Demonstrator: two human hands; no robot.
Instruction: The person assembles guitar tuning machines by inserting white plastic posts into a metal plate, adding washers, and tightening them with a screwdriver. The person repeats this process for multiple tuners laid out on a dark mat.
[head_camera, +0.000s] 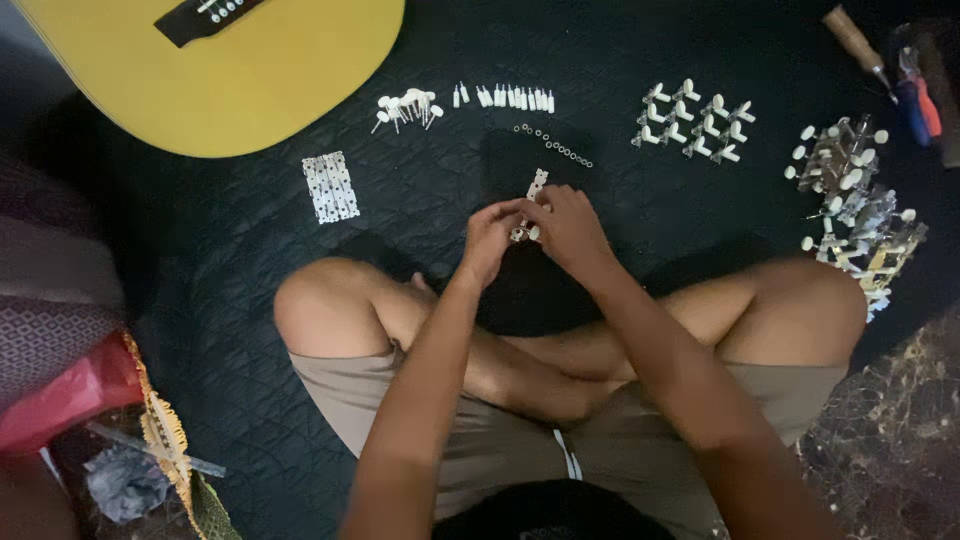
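While the person is sitting cross-legged on the dark quilted blanket, both hands are meeting just beyond the crossed shins. The left hand is closing its fingers against the lower end of a small white and metal tuning-machine strip, and the right hand is pinching the same strip from the other side, its fingertips pressing together around the white knobs. That strip is standing nearly upright between the two hands, its upper end poking out above the fingers.

Taking the strip as landmark, the other parts are lying as follows. Just beyond it a curved line of small metal rings is trailing across the blanket. Farther beyond, a row of short white pins is lying beside a loose cluster of white round-headed pegs. To the left of the strip a white perforated rectangular plate is resting flat. Far beyond and to the left, the yellow acoustic guitar body is lying face up (only partly in view). To the right, a group of white tuner buttons on short shafts is sitting in rows, and farther right a heap of metal tuning machines with white knobs is piling up. A wooden-handled tool is lying at the far right.
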